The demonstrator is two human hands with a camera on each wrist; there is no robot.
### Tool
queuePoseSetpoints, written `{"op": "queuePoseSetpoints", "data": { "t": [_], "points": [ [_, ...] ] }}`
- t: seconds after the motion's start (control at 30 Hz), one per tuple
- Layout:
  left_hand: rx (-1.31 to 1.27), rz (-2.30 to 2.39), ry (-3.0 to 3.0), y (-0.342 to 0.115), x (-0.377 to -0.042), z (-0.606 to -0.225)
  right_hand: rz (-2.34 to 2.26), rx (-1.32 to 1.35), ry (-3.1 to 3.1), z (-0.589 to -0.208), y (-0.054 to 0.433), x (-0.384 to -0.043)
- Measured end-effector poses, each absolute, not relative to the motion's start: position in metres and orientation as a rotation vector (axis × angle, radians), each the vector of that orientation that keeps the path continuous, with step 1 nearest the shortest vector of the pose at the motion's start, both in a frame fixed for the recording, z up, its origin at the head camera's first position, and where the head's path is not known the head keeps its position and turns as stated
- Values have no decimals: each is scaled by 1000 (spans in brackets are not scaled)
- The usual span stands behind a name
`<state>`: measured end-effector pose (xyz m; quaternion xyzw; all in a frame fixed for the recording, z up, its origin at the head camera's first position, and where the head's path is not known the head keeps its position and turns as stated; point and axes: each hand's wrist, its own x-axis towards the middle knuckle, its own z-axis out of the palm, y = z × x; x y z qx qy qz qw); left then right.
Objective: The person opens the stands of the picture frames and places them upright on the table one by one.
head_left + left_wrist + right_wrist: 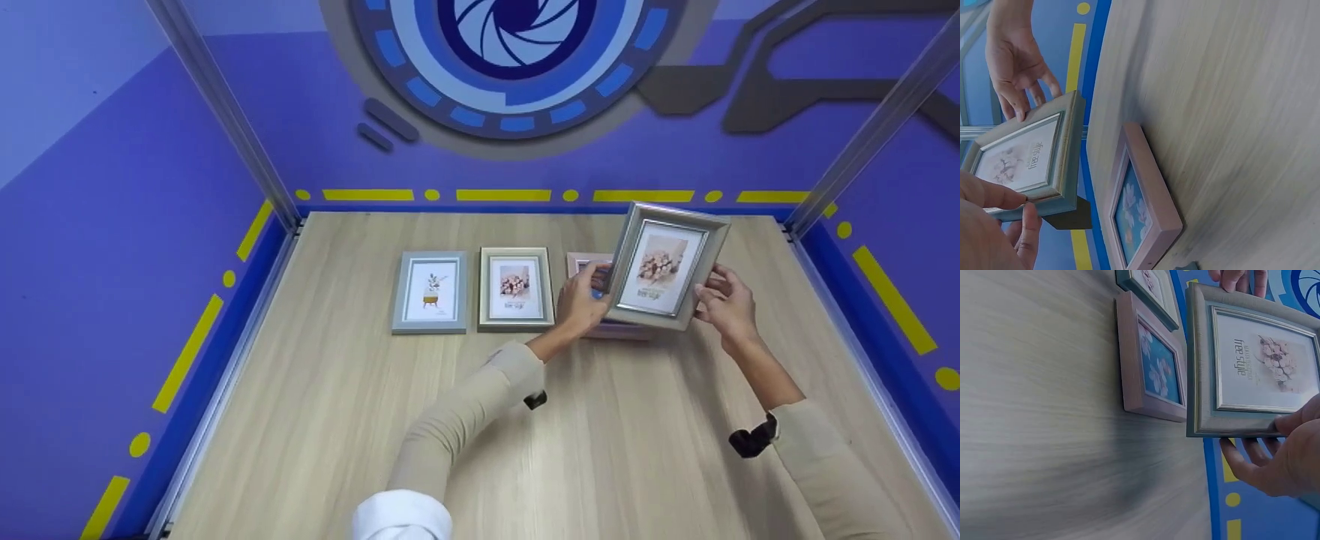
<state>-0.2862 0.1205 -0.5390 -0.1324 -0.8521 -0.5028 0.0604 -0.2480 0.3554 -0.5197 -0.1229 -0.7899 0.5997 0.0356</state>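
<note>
A silver-grey picture frame (697, 262) with a flower print is held up, tilted, above the wooden table. My left hand (583, 301) pinches its left edge between thumb and fingers, while my right hand (729, 306) grips the right edge, thumb on the front and fingers behind. In the right wrist view the held frame (1202, 371) shows "free style" lettering under the flowers. Below it lies a pink picture frame (1154, 225) with a blue flower picture, partly hidden in the head view by the left hand and the raised frame.
Left of the pink frame lie a champagne-coloured frame (516, 327) with a flower print and a blue-grey frame (429, 328) with a plant picture, side by side. Purple-blue panels (315, 150) with metal posts (232, 112) enclose the table (330, 420) at the back and sides.
</note>
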Motion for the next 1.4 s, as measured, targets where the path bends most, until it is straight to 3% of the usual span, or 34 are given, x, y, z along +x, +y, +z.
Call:
{"op": "queuePoseSetpoints", "data": {
  "t": [0.4, 0.7, 1.4],
  "points": [
    [-491, -1696, -2507, 150, -298, -550, 1643, -574, -2342, -532, 372, -249],
    [-601, -1922, -2551, 168, -303, -560, 1348, -527, -2251, -552, 385, -251],
    [-705, -2278, -2735, 203, -299, -584, 1348, -697, -2159, -592, 417, -246]
  ]
}}
